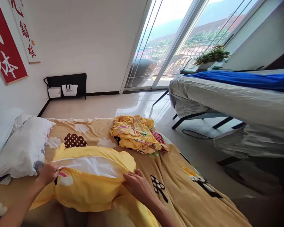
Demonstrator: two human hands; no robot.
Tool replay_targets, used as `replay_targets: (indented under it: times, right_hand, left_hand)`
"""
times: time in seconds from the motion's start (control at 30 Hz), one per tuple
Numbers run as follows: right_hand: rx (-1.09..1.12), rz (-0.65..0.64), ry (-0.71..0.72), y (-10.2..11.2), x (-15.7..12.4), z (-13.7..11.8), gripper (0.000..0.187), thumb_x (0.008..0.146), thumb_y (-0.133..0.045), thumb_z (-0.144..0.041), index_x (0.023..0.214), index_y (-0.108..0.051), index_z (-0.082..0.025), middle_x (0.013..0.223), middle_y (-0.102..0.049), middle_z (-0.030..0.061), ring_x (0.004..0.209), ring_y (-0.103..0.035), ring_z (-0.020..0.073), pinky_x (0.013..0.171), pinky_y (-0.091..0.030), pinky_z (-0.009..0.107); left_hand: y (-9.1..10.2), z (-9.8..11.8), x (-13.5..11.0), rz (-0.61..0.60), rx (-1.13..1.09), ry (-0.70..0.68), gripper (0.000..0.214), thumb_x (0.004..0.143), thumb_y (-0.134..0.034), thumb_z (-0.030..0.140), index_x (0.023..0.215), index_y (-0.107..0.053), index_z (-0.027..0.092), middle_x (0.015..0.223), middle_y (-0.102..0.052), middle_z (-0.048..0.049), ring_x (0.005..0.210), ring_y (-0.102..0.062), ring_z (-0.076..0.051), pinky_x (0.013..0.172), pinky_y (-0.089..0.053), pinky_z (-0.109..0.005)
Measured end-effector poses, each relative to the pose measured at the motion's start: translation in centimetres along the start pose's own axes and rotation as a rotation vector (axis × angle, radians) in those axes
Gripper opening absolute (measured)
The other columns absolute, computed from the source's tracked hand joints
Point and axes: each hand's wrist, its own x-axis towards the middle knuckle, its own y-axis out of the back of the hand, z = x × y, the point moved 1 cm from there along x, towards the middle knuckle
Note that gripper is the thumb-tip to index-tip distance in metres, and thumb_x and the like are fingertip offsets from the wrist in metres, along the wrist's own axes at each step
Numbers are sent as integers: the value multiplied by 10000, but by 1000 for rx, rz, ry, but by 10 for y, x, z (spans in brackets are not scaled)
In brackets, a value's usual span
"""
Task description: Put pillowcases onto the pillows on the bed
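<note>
A yellow pillowcase [90, 189] lies in front of me on the bed, with a long opening along its upper side. Through that opening shows a white pillow [94, 165]. My left hand [47, 174] grips the pillowcase's edge at the left end of the opening, fingers closed on the cloth. At the right end, my right hand [137, 184] pinches the same edge, so the fabric is stretched between both hands. Loose yellow cloth hangs down toward me on both sides.
A tan patterned blanket [170, 176] covers the bed. Folded yellow bedding [134, 132] sits near its far edge; white pillows [26, 145] lie at left. A covered table [227, 94] stands at right. By the wall, a black shelf [81, 83] holds a white bag [70, 90].
</note>
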Motion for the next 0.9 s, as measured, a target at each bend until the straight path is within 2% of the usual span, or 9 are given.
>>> replay_targets:
  times: [0.07,0.13,0.23,0.4,0.57,0.67,0.73,0.83,0.9]
  right_hand:
    - [55,27,-42,7,1,-8,201,886,-447,-282,836,-632,-223,893,-746,80,857,-675,243,837,-417,357]
    - [80,-70,-97,7,0,-12,219,846,-463,-264,977,-631,-216,970,-756,83,894,-684,259,790,-439,345]
    - [14,-138,-130,5,-1,-14,381,774,-437,-156,1107,-621,-161,969,-763,105,918,-697,278,834,-454,372]
    - [-3,142,-147,1,-13,-22,558,851,-367,-171,1399,-472,-145,909,-769,88,854,-703,262,825,-482,385]
    - [-111,-139,-178,7,-4,-36,414,804,-396,-115,1089,-693,-150,843,-766,129,835,-718,301,725,-469,360]
    - [-152,-75,-243,15,3,-33,429,853,-362,-132,1139,-680,-162,923,-765,141,903,-715,305,778,-460,371]
    - [-141,-67,-269,7,5,-29,455,880,-360,-161,1257,-615,-160,980,-760,146,932,-712,305,804,-459,383]
    - [-106,-220,-291,-27,7,-27,444,877,-394,-172,1277,-585,-157,1007,-757,144,946,-712,310,757,-463,378]
    - [-99,-328,-309,-55,10,-30,387,825,-429,-103,1138,-652,-143,980,-760,143,925,-718,309,692,-454,352]
  left_hand:
    - [14,-5,-3,139,40,-70,520,1014,-289,411,745,-670,180,776,-688,-92,787,-633,-224,746,-444,-338]
    - [22,-7,-3,260,99,-196,564,1008,-306,467,649,-635,181,656,-653,-72,647,-598,-198,654,-416,-317]
    - [30,-11,-5,326,150,-340,568,993,-350,502,588,-596,190,561,-601,-45,533,-535,-168,573,-367,-298]
    - [47,-14,-29,608,230,-398,403,988,-427,342,629,-542,198,593,-565,-21,588,-532,-165,629,-389,-307]
    - [46,-7,-34,562,277,-493,381,982,-429,290,621,-514,206,563,-556,-6,535,-528,-159,538,-342,-309]
    - [43,-15,-33,609,263,-417,364,966,-424,231,616,-521,208,544,-548,-4,532,-529,-161,551,-359,-311]
    - [37,-20,-33,539,194,-222,294,969,-399,262,778,-611,196,629,-625,-28,604,-586,-183,601,-411,-315]
    - [12,-12,-28,142,92,73,334,949,-373,282,1155,-606,159,886,-729,-102,825,-671,-247,740,-475,-360]
    - [-12,2,-21,-86,65,151,343,901,-413,250,1157,-620,154,927,-741,-120,881,-685,-266,777,-481,-370]
